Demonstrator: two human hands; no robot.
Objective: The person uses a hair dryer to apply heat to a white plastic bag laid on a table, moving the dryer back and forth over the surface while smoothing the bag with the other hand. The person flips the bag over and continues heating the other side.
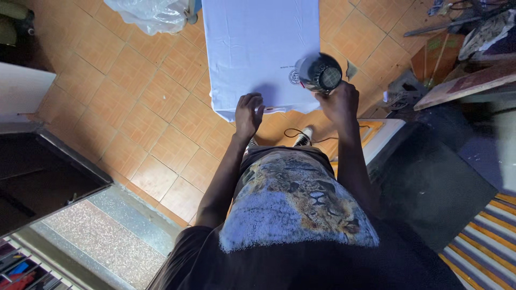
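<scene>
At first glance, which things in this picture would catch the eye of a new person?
The white cloth on a board at the top centre stands out. The right hand holds a dark hair dryer over its near right corner, while the left hand presses on its near edge. Orange floor tiles surround it.

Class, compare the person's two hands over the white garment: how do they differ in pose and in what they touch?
The left hand lies flat, fingers pressed on the white garment near its edge; the right hand is curled around a hair dryer. The left hand holds nothing; the right hand grips the dryer just above the cloth. Both reach forward over the same garment.
</scene>
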